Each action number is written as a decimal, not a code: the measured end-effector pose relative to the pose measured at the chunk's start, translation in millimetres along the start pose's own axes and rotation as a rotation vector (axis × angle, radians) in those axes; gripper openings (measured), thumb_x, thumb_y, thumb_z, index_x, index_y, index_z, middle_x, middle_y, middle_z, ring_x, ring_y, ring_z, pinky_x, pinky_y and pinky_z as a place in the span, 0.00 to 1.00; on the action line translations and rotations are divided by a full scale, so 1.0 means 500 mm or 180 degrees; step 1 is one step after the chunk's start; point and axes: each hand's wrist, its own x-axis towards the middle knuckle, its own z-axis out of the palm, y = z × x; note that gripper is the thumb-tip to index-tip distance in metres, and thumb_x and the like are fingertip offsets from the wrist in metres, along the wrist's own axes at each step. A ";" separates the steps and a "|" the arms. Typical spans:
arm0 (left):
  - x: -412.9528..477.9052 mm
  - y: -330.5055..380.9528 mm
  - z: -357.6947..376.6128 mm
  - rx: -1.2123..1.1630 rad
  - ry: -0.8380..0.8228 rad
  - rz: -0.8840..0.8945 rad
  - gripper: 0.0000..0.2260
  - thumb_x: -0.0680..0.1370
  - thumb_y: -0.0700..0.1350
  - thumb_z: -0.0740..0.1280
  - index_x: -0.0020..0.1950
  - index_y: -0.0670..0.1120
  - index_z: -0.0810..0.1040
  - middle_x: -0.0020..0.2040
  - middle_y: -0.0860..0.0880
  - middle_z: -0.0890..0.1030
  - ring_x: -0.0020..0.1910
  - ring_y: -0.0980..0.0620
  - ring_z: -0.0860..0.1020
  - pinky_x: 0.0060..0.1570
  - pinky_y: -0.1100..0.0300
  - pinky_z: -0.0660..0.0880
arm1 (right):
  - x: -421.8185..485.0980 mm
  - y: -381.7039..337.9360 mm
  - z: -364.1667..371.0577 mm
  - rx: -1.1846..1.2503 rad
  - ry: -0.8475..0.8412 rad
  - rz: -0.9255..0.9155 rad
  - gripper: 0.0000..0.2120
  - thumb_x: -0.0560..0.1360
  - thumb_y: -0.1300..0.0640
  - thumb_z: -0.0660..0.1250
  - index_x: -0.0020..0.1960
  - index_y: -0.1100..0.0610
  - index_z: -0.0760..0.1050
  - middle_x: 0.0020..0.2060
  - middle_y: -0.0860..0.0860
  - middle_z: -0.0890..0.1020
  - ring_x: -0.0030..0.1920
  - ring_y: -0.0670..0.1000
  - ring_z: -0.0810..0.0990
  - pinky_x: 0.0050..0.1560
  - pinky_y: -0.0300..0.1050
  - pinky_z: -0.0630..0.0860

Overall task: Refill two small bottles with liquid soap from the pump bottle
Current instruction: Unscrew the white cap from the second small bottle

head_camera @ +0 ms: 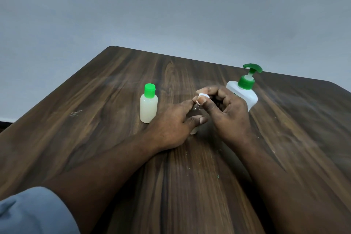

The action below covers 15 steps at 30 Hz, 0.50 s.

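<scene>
A small translucent bottle with a green cap (pixel 148 106) stands upright on the wooden table (pixel 114 110), left of my hands. My left hand (pixel 171 123) wraps around a second small bottle (pixel 194 130); only its base and clear neck show. My right hand (pixel 226 112) pinches that bottle's white cap (pixel 203 96) between thumb and fingers at the top. The white pump bottle with a green pump head (pixel 245 91) stands just behind my right hand, spout pointing right.
The table's far edge runs diagonally below a plain grey wall (pixel 171 15). Small pale crumbs and a green speck (pixel 218 176) lie scattered on the wood. A grey sleeve (pixel 36 213) covers my left upper arm at the bottom left.
</scene>
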 end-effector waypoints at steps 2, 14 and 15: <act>0.000 0.005 0.002 0.0165 0.0040 0.0065 0.15 0.82 0.55 0.68 0.66 0.50 0.78 0.39 0.62 0.77 0.39 0.66 0.77 0.37 0.69 0.66 | -0.002 -0.004 -0.001 0.0042 -0.0007 -0.0045 0.13 0.77 0.56 0.76 0.60 0.56 0.81 0.49 0.50 0.87 0.50 0.48 0.87 0.52 0.46 0.84; 0.003 -0.005 0.005 0.0198 0.0127 0.0090 0.15 0.82 0.52 0.69 0.67 0.48 0.78 0.37 0.66 0.73 0.37 0.64 0.76 0.37 0.71 0.65 | -0.003 -0.013 -0.004 0.0124 -0.0250 -0.0174 0.17 0.77 0.62 0.76 0.65 0.56 0.79 0.54 0.48 0.87 0.59 0.47 0.85 0.59 0.47 0.82; 0.003 -0.005 0.004 0.0221 0.0124 0.0080 0.15 0.82 0.52 0.69 0.67 0.48 0.78 0.37 0.66 0.72 0.38 0.63 0.76 0.37 0.72 0.65 | -0.002 -0.014 -0.002 0.0042 -0.0158 -0.0153 0.19 0.76 0.60 0.78 0.65 0.55 0.78 0.53 0.48 0.86 0.56 0.45 0.85 0.56 0.43 0.82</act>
